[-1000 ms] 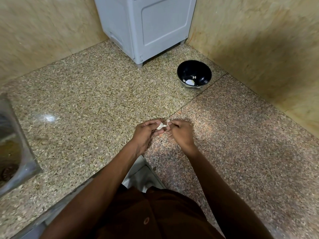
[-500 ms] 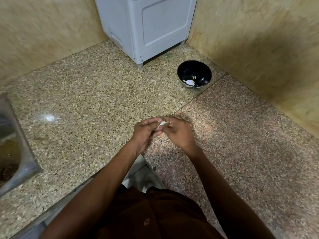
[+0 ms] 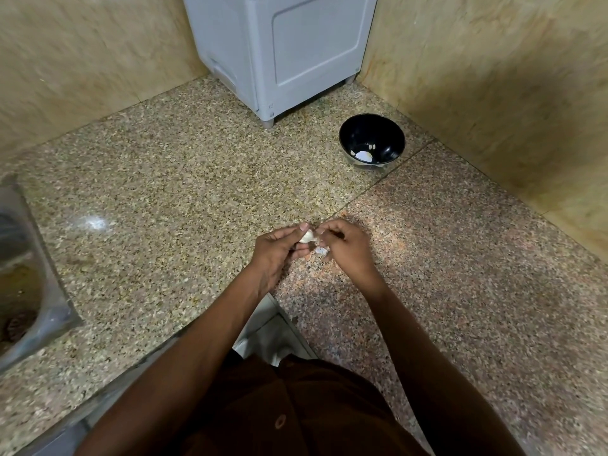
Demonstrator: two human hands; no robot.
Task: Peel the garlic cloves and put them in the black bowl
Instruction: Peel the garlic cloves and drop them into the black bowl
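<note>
A garlic clove (image 3: 306, 237) sits pinched in the left hand (image 3: 274, 250) fingers above the worktop (image 3: 164, 192); the right hand (image 3: 345, 248) fingers pinch its skin. The black bowl (image 3: 372, 142), at one o'clock, holds pale pieces.

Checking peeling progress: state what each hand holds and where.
Left hand pinches the garlic clove by its near end; right hand fingers pinch at its far end.
</note>
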